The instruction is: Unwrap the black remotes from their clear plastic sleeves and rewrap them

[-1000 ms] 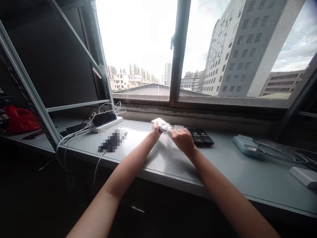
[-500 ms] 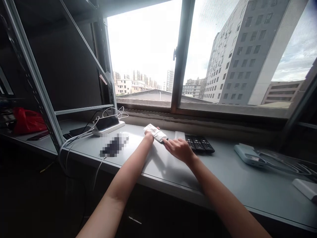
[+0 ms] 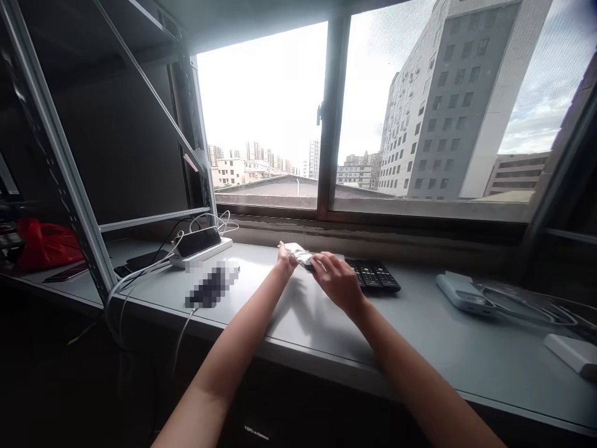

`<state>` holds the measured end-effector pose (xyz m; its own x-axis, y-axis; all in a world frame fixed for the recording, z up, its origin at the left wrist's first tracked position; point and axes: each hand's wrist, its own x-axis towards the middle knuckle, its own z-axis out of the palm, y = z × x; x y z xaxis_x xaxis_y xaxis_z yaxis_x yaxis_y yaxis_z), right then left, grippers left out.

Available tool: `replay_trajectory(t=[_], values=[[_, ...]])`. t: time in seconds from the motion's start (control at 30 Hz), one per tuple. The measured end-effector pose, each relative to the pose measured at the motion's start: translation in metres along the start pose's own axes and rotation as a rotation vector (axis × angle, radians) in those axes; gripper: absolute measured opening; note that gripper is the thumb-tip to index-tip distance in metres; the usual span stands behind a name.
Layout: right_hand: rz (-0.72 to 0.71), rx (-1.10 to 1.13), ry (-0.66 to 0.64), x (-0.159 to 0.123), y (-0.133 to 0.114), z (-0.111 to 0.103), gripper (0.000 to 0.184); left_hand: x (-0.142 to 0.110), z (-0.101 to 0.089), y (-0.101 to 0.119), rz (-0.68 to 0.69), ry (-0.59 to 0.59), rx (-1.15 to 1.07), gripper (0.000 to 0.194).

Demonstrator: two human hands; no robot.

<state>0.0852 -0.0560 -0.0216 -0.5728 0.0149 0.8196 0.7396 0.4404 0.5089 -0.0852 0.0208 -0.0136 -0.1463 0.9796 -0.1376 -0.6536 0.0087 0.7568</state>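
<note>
My left hand [image 3: 285, 256] is closed round the far left side of a crinkled white wrapper [image 3: 297, 251], held above the table. A dark end of something sticks out of the wrapper on the right; what it is I cannot make out. The fingers of my right hand [image 3: 338, 280] are bent over that dark end, pinching it. Just right of this hand, several black remote controls [image 3: 377, 275] lie side by side on the white table [image 3: 298, 317], partly hidden by my hand.
On the left stand a white power strip [image 3: 203, 252] with cables and a black phone [image 3: 198, 241], near a metal shelf post [image 3: 60, 155]. A blurred dark item [image 3: 212, 287] lies ahead of them. A pale blue power bank [image 3: 464, 294] with cables sits at right. A window [image 3: 265, 124] backs the table.
The wrapper has tilted flatter, showing less of its white face. My right hand has turned, and its fingers have come further over the dark end. The view has shifted slightly.
</note>
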Motion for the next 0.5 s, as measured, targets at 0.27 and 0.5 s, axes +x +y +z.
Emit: replay_trajectory(t=[0.27,0.5], values=[[0.091,-0.056,-0.018,-0.006,0.016,0.008,0.029,-0.022,0.02,-0.014,-0.125,-0.438,0.133,0.05],[-0.125,-0.043,0.087,-0.003,0.006,0.003,0.031,-0.011,0.013,-0.003,0.078,-0.275,-0.012,0.037]])
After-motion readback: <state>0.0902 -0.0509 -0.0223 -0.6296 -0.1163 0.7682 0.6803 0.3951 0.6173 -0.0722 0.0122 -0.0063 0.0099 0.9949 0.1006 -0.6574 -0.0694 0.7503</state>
